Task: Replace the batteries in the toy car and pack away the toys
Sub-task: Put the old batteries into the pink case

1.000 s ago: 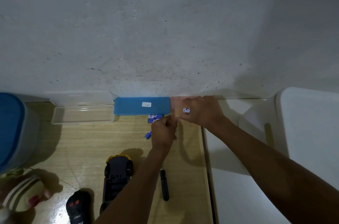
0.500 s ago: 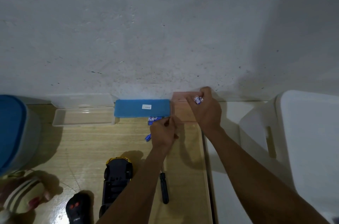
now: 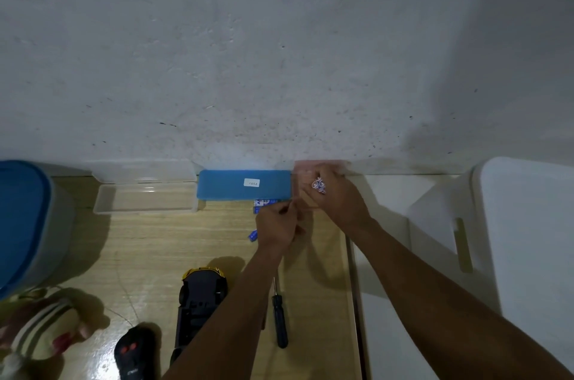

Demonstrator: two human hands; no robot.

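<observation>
The black and yellow toy car [image 3: 202,302] lies upside down on the wooden floor, with a black remote control [image 3: 133,354] to its left and a black screwdriver [image 3: 279,317] to its right. Blue batteries [image 3: 264,205] lie beside a blue-lidded box [image 3: 245,185], and one loose battery [image 3: 253,235] lies nearer to me. My left hand [image 3: 276,224] pinches the near corner of a pink translucent box [image 3: 306,193] by the wall. My right hand [image 3: 338,202] hovers over that box, holding a few white and blue batteries [image 3: 319,186].
A clear open container [image 3: 146,193] sits against the wall at the left. A large blue-lidded bin [image 3: 21,224] and a striped plush toy [image 3: 37,326] are at the far left. A white storage bin [image 3: 512,239] stands at the right.
My right hand rose toward the wall with the batteries, then came back down over the pink box. My left hand stayed at the box's corner.
</observation>
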